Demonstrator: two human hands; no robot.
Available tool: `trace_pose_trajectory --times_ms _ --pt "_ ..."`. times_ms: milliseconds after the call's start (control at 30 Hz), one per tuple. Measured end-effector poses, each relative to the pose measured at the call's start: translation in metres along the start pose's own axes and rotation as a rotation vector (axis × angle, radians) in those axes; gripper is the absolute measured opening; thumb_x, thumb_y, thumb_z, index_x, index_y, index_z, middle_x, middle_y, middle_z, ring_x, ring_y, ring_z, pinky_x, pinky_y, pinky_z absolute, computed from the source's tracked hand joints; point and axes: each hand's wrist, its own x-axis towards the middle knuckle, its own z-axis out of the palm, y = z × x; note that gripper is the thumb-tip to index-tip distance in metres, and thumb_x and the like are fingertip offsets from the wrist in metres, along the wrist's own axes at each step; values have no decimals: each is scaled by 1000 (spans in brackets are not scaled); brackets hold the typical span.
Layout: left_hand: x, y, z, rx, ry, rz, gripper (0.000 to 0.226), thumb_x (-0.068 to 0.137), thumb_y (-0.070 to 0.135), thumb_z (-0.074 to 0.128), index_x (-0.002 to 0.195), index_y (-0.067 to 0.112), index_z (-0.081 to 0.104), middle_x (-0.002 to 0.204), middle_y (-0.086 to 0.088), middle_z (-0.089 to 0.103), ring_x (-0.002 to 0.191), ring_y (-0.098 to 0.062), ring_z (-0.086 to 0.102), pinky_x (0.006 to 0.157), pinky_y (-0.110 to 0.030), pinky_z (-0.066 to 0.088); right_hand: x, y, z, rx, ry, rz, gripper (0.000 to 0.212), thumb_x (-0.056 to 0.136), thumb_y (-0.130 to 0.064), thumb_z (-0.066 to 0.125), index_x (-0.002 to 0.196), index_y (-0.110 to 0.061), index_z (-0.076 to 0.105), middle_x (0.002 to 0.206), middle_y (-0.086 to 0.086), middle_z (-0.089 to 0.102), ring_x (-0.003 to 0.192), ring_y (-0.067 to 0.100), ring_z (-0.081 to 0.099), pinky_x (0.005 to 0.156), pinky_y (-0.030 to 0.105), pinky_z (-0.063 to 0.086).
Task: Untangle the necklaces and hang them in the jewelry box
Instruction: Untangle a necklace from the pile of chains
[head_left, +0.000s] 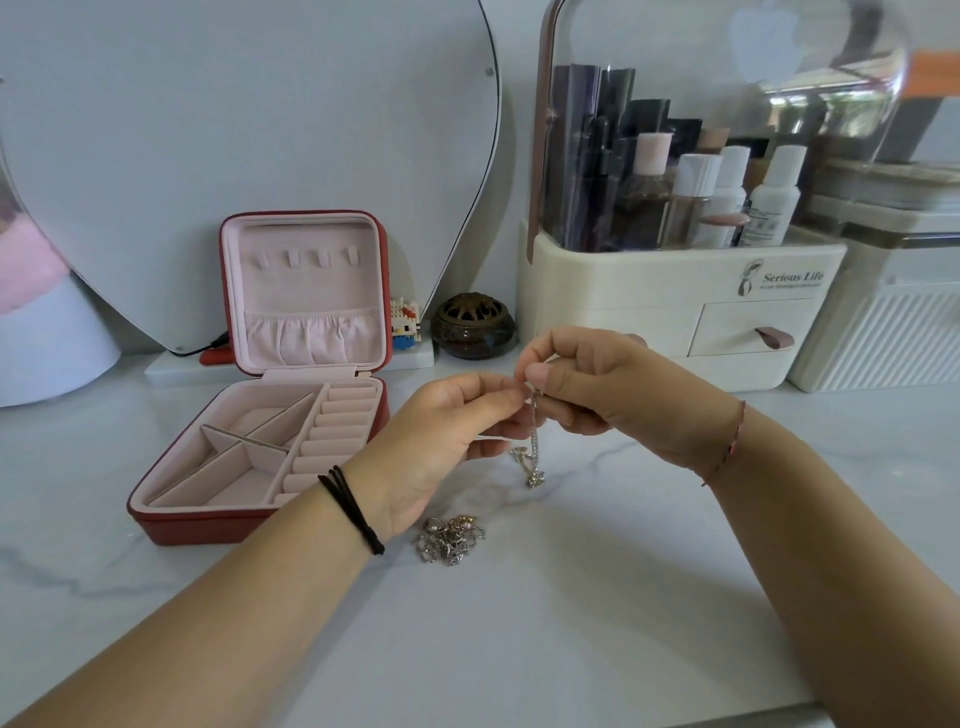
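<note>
While our left hand (436, 441) and right hand (597, 389) pinch one thin silver necklace (533, 431), a knotted heap (449, 540) lies on the surface (571, 613).

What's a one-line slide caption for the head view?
The left hand and right hand pinch one silver chain above the counter; tangled necklaces lie nearby, jewelry box open, hooks bare.

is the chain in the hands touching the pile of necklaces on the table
Apart. The head view shows bare table between the lower end of the chain and the pile.
</note>
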Motion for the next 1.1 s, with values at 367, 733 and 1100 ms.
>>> trace_pose_trajectory --times_ms 367,733,1100 --pt "-1 0 -3 53 -33 -1 8 82 21 64 81 17 72 80 -5 74 81 -11 65 83 -29 46 4 3 0 -91 86 -47 10 92 -19 59 84 -13 59 50 -2 49 47 10 40 47 16 35" --pt "5 3 -7 -420 -14 -187 10 67 21 67 72 13 71 73 -2 68 70 -10 61 70 -25 48 4 8 -7 66 82 129 8 90 -12 61 86 -7 66 79 10 63 59 9 59 56 21 48" --pt "7 -2 -3 -265 132 -126 11 83 14 63 75 12 71 66 3 64 64 -7 53 64 -23 44 5 6 3 189 93 193 19 82 -15 70 83 4 69 61 0 62 52 6 51 58 19 43"
